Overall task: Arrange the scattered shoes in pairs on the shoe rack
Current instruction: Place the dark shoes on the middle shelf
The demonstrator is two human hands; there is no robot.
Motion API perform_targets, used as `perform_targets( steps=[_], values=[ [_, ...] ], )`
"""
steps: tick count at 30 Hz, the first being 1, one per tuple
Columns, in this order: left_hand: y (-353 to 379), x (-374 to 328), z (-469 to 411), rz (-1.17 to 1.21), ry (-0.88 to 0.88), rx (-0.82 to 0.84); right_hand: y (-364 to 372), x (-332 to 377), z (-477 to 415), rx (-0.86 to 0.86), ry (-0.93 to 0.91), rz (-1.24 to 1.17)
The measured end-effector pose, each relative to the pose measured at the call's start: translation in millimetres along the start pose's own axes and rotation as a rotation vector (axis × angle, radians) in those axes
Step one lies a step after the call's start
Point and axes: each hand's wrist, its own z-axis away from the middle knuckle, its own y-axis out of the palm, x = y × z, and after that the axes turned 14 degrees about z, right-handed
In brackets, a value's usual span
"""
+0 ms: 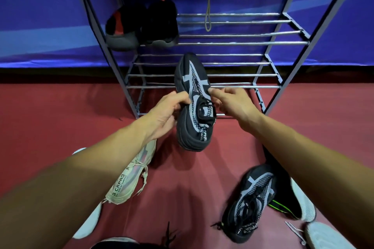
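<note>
While they stretch forward, hands (pixel 168 111) (pixel 232 103) pinch black shoe (pixel 192 77).

A grey metal shoe rack with chrome bars (pixel 232 43) fills the upper centre. A pair of black-and-red shoes (pixel 141 26) sits side by side at the left end of one shelf. A black knit sneaker with a pale grey pattern (pixel 192 79) hangs mid-frame, toe toward the rack, pinched at its collar by the left hand (pixel 168 111) and right hand (pixel 232 103). A matching black sneaker (pixel 251 204) lies on the floor at lower right, and a cream laced sneaker (pixel 131 178) at lower left.

Black shoe (pixel 190 70) you hold: matt knit mesh. Shoe rack (pixel 232 43): shiny metal rods. Floor (pixel 60 117): smooth, matt.
</note>
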Motion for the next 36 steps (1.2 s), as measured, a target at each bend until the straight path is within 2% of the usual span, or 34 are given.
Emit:
perform_targets(
  steps=[4, 9, 16, 21, 27, 31, 36],
  values=[
    [2.5, -8.9, 0.4, 0.022, -0.004, 0.004, -2.3, -3.5, -3.2, 0.119, 0.059, -0.044],
    [2.8, -20.5, 2.3, -0.002, -0.020, 0.007, 0.5, 4.0, -4.8, 0.205, 0.040, -0.127],
    [11.3, -35.3, -0.1, -0.065, -0.019, 0.080, -1.8, 19.5, -14.0, 0.094, -0.022, -0.270],
    [7.5, -37.7, -10.7, -0.015, 0.002, 0.101, -1.2, 29.0, -21.1, 0.055, -0.007, -0.309],
    [-1.0, -38.2, -16.5, -0.042, 0.035, 0.093, -5.8, 37.8, -35.7, -0.074, 0.014, -0.297],
    [-1.0, -40.7, -18.5, -0.083, 0.062, 0.111, -5.1, 44.0, -40.6, -0.078, -0.001, -0.337],
    [6.8, -45.0, -23.8, 0.066, 0.103, 0.035, -1.2, 49.9, -39.0, -0.007, -0.053, -0.456]
  ],
)
